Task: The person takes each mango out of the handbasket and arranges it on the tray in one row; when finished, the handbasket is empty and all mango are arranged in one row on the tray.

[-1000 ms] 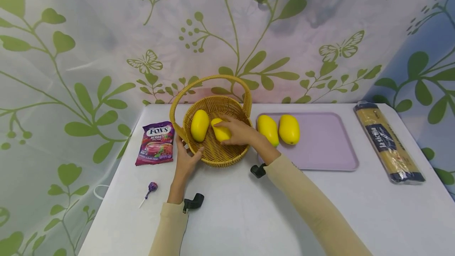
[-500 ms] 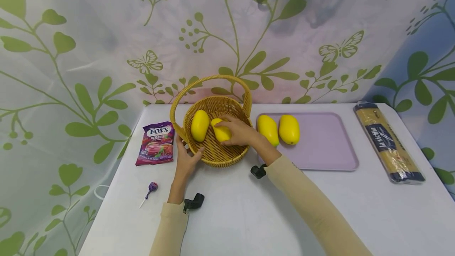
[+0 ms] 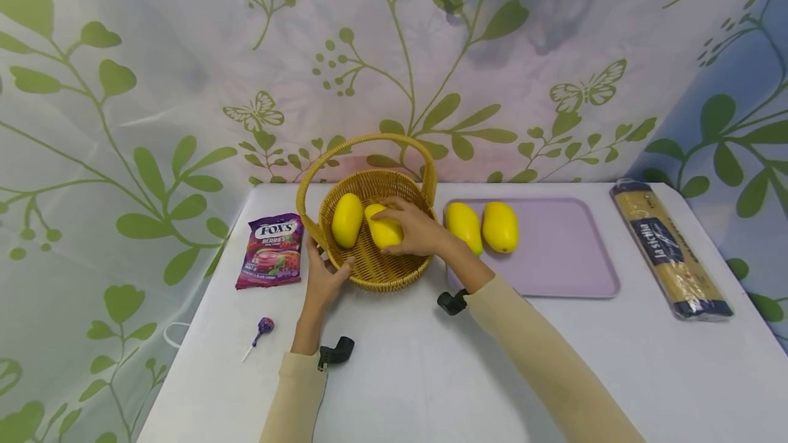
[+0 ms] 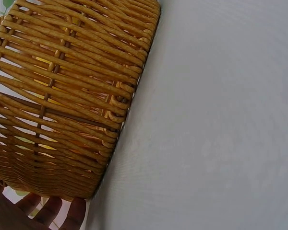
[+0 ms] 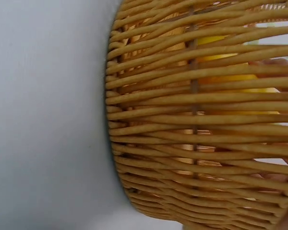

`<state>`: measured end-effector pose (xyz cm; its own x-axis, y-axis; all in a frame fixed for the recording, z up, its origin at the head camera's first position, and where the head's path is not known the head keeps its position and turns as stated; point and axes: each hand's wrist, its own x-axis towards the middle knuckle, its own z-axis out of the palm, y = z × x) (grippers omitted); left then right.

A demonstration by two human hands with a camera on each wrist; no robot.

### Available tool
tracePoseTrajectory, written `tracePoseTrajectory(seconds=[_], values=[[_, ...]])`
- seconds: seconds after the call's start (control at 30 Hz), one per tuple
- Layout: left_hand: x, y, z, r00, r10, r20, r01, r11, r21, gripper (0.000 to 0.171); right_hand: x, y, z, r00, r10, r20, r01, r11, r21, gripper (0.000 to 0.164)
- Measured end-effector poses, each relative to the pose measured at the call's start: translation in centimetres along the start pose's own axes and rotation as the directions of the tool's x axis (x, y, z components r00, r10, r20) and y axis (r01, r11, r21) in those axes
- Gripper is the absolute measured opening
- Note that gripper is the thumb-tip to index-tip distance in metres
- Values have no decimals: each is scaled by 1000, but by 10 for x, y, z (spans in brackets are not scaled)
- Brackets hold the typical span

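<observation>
A yellow wicker basket [image 3: 375, 284] with a tall hoop handle stands on the white table. Inside it, a yellow mango [image 3: 347, 220] lies at the left. My right hand [image 3: 418, 227] reaches over the right rim and grips a second mango [image 3: 384, 227], thumb and fingers on either side of it. In the right wrist view, the wicker wall [image 5: 201, 110] hides most of that hand and fruit. My left hand [image 3: 321, 277] holds the basket's left side, thumb by the front rim; its fingertips [image 4: 76, 211] touch the woven wall in the left wrist view.
Two more mangoes [image 3: 501, 227] lie on a lilac tray [image 3: 560, 251] right of the basket. A long pasta packet [image 3: 671, 249] sits at the far right. On the left are a purple candy bag [image 3: 269, 251] and a lollipop [image 3: 265, 325]. A patterned curtain rises behind the table.
The head view has shifted slightly. Both hands keep their places, the left on the basket and the right on the mango inside.
</observation>
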<state>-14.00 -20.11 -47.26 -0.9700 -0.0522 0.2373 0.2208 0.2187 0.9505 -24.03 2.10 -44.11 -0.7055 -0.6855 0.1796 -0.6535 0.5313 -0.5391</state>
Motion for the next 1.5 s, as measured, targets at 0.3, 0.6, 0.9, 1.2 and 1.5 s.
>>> tracePoseTrajectory(seconds=[0.3,0.6,0.9,1.2,1.5], values=[[0,-2,1,1000,1,-8,-1,1000,31,92,-16,-16,-22,996,-23,-90,24,1000,2,63],[-1,-4,0,1000,-18,-5,18,999,31,91,-32,-14,-31,992,-30,-120,32,999,11,62],[-1,-4,1,1000,-22,4,22,1000,-3,92,-55,-19,-42,988,-43,-148,42,999,-11,62],[-2,-5,0,998,-62,2,62,998,-21,92,-84,-22,-53,976,-69,-208,62,997,-44,60],[-1,-7,1,997,-74,2,74,996,-50,93,-113,-22,-69,965,-55,-256,46,998,-41,63]])
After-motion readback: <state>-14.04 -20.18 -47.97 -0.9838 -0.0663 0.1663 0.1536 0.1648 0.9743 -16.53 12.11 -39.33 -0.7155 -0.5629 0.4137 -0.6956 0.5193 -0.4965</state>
